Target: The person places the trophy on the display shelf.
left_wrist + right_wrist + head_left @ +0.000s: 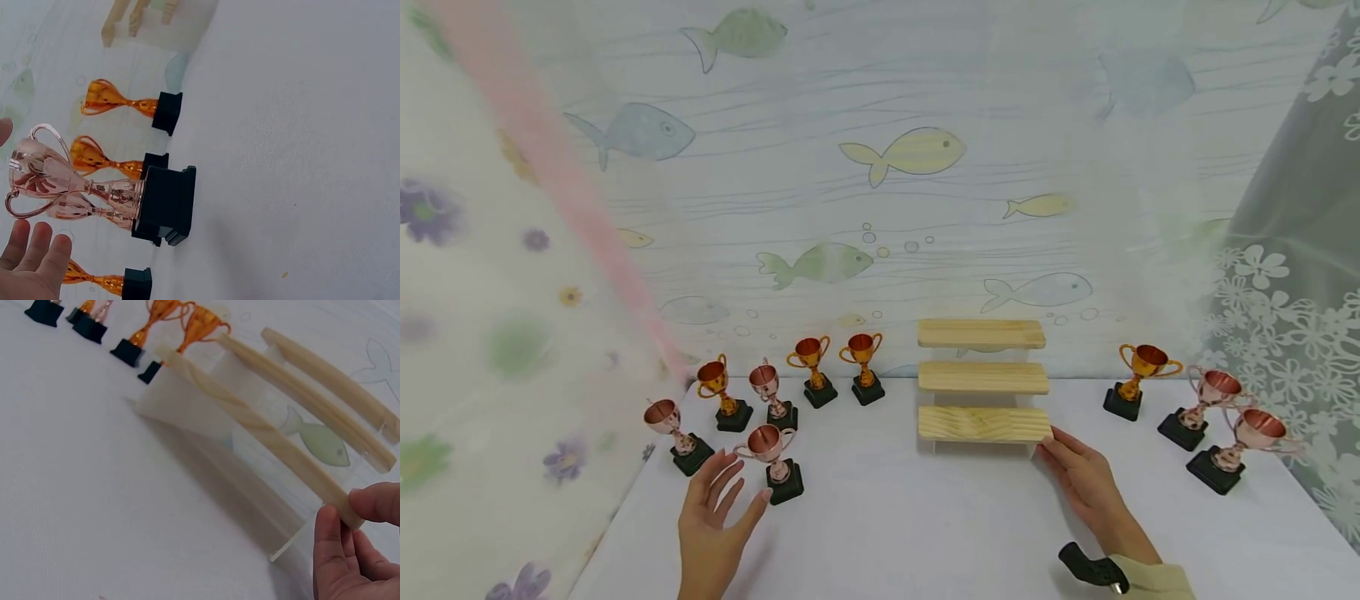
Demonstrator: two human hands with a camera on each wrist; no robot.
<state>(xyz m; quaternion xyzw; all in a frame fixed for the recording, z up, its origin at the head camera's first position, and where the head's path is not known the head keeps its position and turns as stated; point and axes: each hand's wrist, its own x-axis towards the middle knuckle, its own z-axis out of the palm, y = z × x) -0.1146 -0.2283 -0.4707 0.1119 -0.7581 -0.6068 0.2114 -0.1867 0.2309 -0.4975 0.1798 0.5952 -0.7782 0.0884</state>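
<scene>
A three-tier wooden display stand [983, 425] with clear supports stands on the white table. My right hand [1082, 483] pinches the right end of its lowest board [275, 440], thumb on top and fingers beneath. On the left, my left hand [718, 521] reaches toward the nearest rose-gold trophy cup [767, 446], thumb and fingers spread around it. In the left wrist view this trophy [50, 165] stands upright on its black base, fingertips [40, 240] close beside its cup and handle.
Behind the left hand stand another rose-gold trophy [666, 421] and several more, gold [810, 354] and rose-gold. At the right are a gold trophy [1146, 362] and two rose-gold ones [1255, 429]. A fish-patterned curtain [917, 233] hangs behind the table.
</scene>
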